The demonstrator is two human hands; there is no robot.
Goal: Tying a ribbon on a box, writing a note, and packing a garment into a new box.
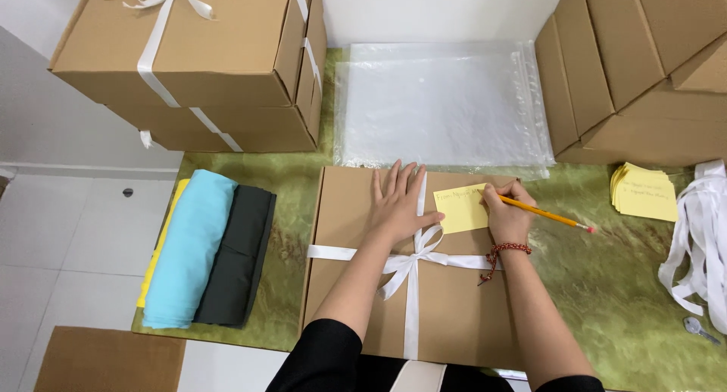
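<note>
- Black sleeves [318,358] sit lowest in view — bare forearms reach forward.
- Left hand [397,203] lies flat, fingers spread, on the cardboard box [356,286].
- Right hand [506,210] grips a yellow pencil [545,214], tip on the yellow note [462,209].
- White ribbon bow [413,259] crosses the box lid — just beside the note.

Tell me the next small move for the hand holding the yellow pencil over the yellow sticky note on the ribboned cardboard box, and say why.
Probably carry the yellow pencil along the line. The right hand has its tip on the yellow sticky note, which is only partly written, while the left hand lies flat, steadying the brown cardboard box tied with white ribbon.
</note>
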